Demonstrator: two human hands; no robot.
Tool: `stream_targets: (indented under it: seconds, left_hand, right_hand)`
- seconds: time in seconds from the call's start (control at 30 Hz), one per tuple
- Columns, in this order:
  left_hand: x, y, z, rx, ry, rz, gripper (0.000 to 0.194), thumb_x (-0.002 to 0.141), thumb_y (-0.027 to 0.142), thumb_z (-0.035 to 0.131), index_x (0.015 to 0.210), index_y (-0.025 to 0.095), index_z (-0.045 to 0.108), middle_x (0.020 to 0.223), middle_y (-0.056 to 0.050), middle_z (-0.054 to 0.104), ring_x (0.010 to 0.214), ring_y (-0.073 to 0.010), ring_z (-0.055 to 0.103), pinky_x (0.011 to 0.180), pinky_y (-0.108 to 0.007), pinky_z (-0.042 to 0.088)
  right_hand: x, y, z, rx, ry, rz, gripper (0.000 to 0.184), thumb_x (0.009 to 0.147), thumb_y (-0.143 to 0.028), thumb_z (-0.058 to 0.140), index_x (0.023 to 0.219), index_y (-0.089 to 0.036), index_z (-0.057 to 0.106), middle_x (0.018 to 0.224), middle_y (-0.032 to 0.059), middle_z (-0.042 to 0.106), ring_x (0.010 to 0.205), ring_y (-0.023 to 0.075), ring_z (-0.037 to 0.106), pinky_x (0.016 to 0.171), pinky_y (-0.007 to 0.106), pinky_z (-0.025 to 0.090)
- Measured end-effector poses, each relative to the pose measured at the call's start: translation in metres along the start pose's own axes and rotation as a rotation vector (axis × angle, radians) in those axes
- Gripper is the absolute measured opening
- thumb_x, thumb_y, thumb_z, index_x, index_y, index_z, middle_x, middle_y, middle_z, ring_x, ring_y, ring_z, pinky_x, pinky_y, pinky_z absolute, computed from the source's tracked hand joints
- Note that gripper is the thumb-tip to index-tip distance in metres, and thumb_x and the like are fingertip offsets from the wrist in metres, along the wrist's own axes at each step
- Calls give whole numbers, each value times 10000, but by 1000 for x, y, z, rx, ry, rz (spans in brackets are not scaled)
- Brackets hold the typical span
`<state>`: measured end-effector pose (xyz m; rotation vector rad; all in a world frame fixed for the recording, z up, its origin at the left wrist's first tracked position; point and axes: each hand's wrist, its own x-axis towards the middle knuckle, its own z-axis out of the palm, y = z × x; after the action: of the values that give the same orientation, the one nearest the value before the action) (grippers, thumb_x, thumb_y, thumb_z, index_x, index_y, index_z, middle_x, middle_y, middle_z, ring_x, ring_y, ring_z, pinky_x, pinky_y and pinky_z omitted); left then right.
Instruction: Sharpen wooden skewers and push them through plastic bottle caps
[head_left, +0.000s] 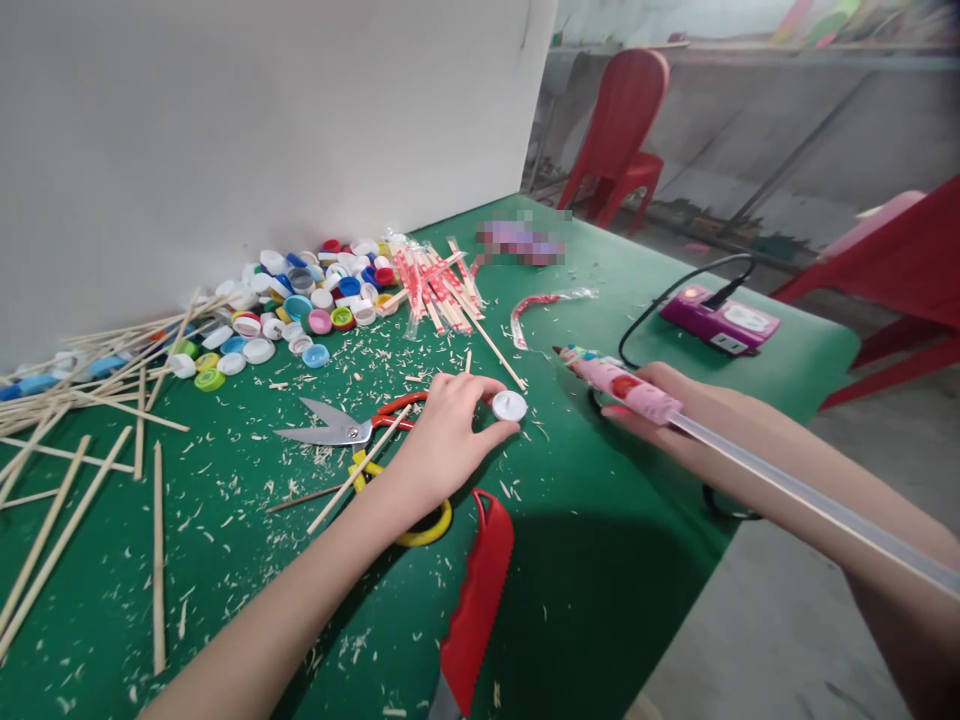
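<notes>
Two bare hands work above a green worktop. The left hand has its grip pinched together on a small white cap; whether the cap also rests on the worktop, I cannot tell. The right hand has its grip clamped around a pink-patterned tool, probably a glue gun, though its underside is mostly hidden. Its tip stands apart from the cap, and a clear rod runs out of its back. Red-handled scissors lie open just beside the left hand, near a red serrated handle. Mixed bottle caps are heaped by the white wall, next to wrapped sticks.
</notes>
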<state>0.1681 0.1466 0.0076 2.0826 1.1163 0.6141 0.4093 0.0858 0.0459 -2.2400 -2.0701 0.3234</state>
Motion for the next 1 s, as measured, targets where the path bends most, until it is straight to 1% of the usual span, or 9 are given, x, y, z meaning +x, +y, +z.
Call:
stream_targets:
  seconds: [0.07,0.2,0.4,0.57,0.63,0.73,0.8,0.9,1.0]
  left_hand:
    - [-1,2,-2,-2,-3,-21,219,831,332,609,1017,219,588,1047,-14,615,1041,-195,446,947,-368,395]
    - [-4,9,-7,-5,-8,-38,215,837,341,598,1020,229,588,1058,-16,612,1046,-202,449,934,-372,405]
    - [-6,14,-17,45,7,-44,221,850,350,574,1031,222,576,1085,-17,603,1085,-200,441,964,-380,399]
    - [-8,17,-28,98,18,-83,212,846,320,580,1033,220,579,1095,-25,608,1089,-210,450,957,-389,411]
    - [-10,18,-32,115,31,-84,202,844,304,580,1029,223,582,1090,-28,609,1091,-216,452,956,-398,412]
    - [-13,19,-41,153,70,-72,207,843,303,578,1038,233,583,1091,-25,608,1087,-220,453,957,-405,409]
    - [-17,20,-53,190,109,-80,213,843,317,577,1041,238,584,1097,-21,609,1087,-218,458,959,-402,408]
    - [-29,17,-78,257,216,-150,229,841,343,577,1043,235,591,1104,-24,614,1098,-218,473,972,-406,399]
    - [-46,3,-112,322,352,-274,257,825,376,585,1037,235,609,1114,-35,622,1083,-224,500,970,-414,397]
  right_hand:
    - [2,-6,-4,-88,-30,15,398,921,-606,268,816,-240,383,735,30,583,579,177,547,524,302,359]
    - [18,-3,0,-271,74,8,257,928,-459,291,849,-225,360,851,60,586,637,190,557,514,306,318]
    - [43,21,22,-277,211,-111,403,933,-534,289,1026,-170,434,993,107,550,918,256,539,704,347,414]
    - [24,17,19,-641,386,-165,379,936,-411,349,1122,-118,502,1011,152,557,910,317,456,748,404,393]
    - [9,7,15,-662,467,-148,391,940,-384,330,1129,-98,518,1008,172,565,910,325,447,746,416,393]
    - [-13,-13,12,-437,586,-180,403,943,-410,304,1106,-125,537,1038,165,597,948,330,470,793,450,407]
    - [-26,-26,16,-258,673,-161,319,920,-392,378,1102,-187,541,968,129,619,909,322,502,801,463,425]
    - [-39,-34,32,-47,825,-145,361,859,-309,497,1217,-358,486,935,66,627,831,305,551,795,480,451]
    - [-41,-23,59,175,818,-146,450,817,-356,491,1223,-546,453,856,31,620,784,305,597,778,516,474]
